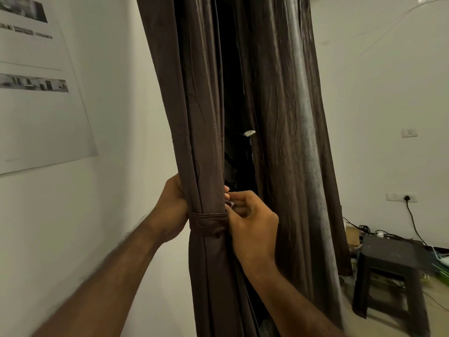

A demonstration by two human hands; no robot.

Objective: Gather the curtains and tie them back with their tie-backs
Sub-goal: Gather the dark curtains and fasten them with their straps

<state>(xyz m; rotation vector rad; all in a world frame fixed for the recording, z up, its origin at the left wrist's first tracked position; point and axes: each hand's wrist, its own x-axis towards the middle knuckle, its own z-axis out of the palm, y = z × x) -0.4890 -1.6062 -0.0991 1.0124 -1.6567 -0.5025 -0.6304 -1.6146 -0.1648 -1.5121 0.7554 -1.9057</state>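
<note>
- Where gathered into a narrow bundle at centre view, cinched by a brown tie-back (206, 223) wrapped around the left curtain (201, 117)
- Clasping that bundle from its nine o'clock side with the left hand (171, 207), just above the band and touching it, fingers curled behind the folds and hidden
- Pinching the tie-back's end at the bundle's three o'clock edge with the right hand (252, 224), fingers curled in tight, thumb against forefinger
- Hanging loose and untied at one o'clock of both hands, the right curtain (291, 142), parted from the bundle by a dark gap
- In that gap, at twelve o'clock of the right hand, a small white tag (249, 133)
- At four o'clock of the view, on the floor, a dark stool (388, 271)
- At ten o'clock, on the wall, a large pale poster (36, 105)
</note>
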